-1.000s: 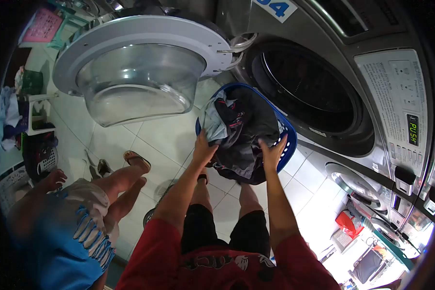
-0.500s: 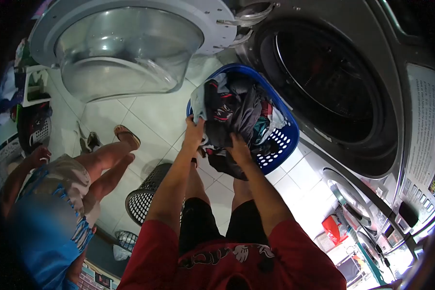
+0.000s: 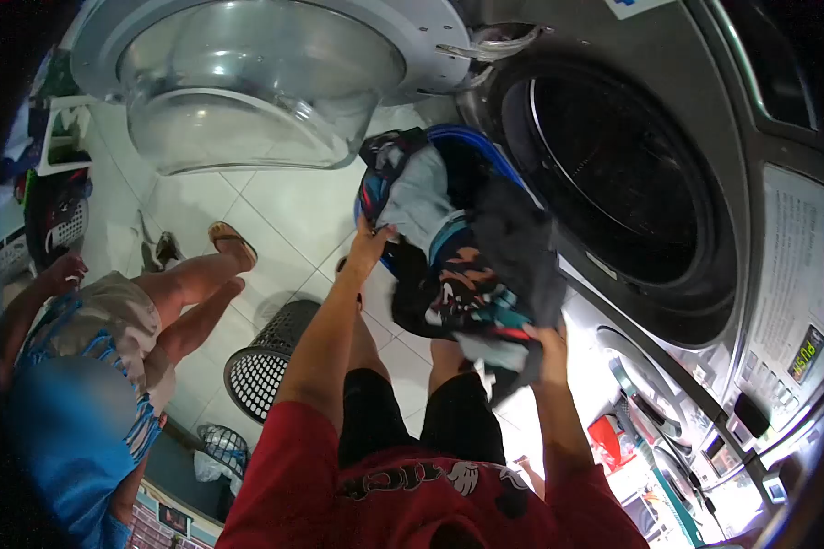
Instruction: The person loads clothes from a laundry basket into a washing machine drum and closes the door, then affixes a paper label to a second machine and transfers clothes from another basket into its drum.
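blue basket: on the near side of the open washer drum, in front of the person. clothes heaped in it and spilling over its near and left edges, hiding most of the rim. in the heap: pale grey cloth, black cloth, a patterned piece in black, orange and teal. garments overlap; cannot count them.

drum: round mouth uncovered, interior dark, contents cannot be made out. glass door swung wide, at upper left.

dark grey basket: tilted on the floor tiles, perforated wall towards the camera; contents hidden. small mesh basket below it, near a pale plastic bag.

left hand: fingers bent nearly closed on the left edge of the clothes, thumb on top, blue rim just beside. right hand: blurred; fingers closed on the clothes at their lower right, thumb towards the heap.

counts: own hands, two, both on the clothes. blue basket, one. dark grey basket, one. small mesh basket, one. glass door, one. other person seated at left, one.
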The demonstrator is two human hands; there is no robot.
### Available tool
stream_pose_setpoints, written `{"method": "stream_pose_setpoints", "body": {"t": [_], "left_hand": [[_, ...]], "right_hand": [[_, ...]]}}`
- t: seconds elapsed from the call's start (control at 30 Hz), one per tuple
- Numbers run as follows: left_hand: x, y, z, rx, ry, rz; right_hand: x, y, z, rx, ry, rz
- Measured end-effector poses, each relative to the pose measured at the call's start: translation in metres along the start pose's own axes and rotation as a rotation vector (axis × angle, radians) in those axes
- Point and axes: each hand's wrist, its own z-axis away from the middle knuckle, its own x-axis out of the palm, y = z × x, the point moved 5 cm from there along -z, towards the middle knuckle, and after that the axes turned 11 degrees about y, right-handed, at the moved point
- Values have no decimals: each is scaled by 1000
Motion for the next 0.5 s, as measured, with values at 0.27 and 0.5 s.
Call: {"method": "stream_pose_setpoints", "body": {"t": [0.27, 0.5], "left_hand": [[-1, 51, 26, 226, 75, -270], [-19, 76, 43, 568, 439, -504]], "right_hand": [[-61, -120, -73, -365, 168, -106], [-13, -186, -217, -1103, 540, 1190]]}}
